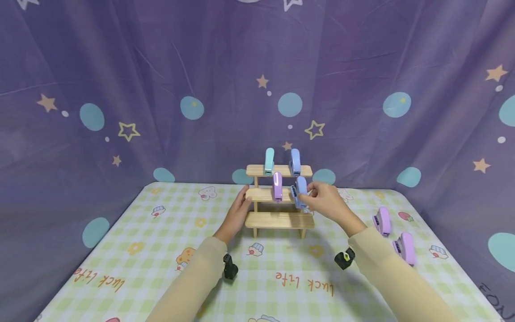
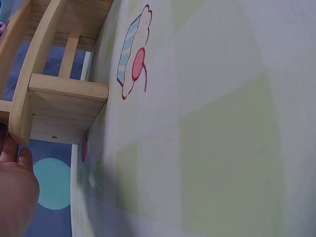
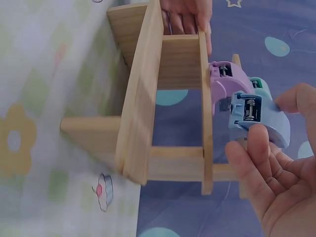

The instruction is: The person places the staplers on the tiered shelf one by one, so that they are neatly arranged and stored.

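Note:
A small wooden three-tier display stand stands on the table. My left hand grips the left end of its middle shelf, as the left wrist view also shows at its fingertips. My right hand pinches a blue stapler at the right end of that shelf. In the right wrist view the blue stapler sits between thumb and fingers, close over the shelf board. Left of it, a purple stapler stands on the same shelf. The top shelf bears a mint-green stapler and another blue stapler.
Two more purple staplers, a farther stapler and a nearer stapler, stand on the table at the right, beside my right forearm. A checked cloth covers the table. Behind it hangs a purple curtain.

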The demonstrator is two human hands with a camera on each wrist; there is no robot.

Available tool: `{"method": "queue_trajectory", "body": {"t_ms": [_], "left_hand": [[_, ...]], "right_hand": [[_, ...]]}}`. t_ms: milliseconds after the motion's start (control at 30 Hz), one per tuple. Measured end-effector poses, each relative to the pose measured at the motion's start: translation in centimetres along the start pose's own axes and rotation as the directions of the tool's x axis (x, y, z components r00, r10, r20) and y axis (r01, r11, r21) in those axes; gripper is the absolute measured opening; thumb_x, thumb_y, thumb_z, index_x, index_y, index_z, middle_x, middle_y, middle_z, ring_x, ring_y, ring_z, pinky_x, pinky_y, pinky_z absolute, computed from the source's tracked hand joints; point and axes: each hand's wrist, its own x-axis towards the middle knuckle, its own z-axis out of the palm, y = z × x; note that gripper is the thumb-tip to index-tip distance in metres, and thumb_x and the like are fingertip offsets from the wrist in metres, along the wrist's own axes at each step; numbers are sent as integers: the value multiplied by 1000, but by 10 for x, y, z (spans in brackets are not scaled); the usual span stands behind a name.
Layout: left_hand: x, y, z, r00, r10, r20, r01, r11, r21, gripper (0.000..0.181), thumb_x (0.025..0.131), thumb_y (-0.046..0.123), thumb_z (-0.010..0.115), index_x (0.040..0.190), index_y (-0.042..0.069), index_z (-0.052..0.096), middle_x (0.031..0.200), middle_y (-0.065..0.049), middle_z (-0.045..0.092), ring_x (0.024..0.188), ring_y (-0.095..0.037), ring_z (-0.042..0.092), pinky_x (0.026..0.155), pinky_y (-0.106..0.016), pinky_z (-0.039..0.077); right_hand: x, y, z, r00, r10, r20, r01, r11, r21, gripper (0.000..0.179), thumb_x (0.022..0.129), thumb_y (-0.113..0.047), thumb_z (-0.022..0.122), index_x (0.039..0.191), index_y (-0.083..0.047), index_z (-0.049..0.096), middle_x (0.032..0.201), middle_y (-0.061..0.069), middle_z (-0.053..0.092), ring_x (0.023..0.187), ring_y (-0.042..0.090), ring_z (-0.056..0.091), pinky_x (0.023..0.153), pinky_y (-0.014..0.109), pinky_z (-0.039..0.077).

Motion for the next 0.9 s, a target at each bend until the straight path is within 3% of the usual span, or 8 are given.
{"method": "queue_trajectory", "body": {"t_ms": [467,633,900], "left_hand": [[2,0,-1,1000,4,10,-4,1000,6,58,111,33,38,162,15,18,164,-13,21,149,-30,20,121,-48,19],[1,1,-1,1000,5,14,-5,1000,8,58,111,34,37,162,15,17,165,-12,18,150,-30,16,121,-47,16],[-1,3,1,1000,23,-8,-22,1000,15,56,111,32,38,161,17,21,164,-9,23,149,-28,21,121,-45,20]], "right_hand": [[19,-3,19,1000,4,2,-4,999,41,35,91,-36,71,102,-4,63,78,4,67,63,21,66,56,32,53],[23,-6,21,1000,4,10,-4,1000,31,37,91,-37,72,103,-3,64,79,5,67,67,26,69,56,31,53],[27,-9,22,999,27,38,-29,999,36,38,93,-39,70,104,-4,63,81,6,67,73,31,70,55,31,52]]}}
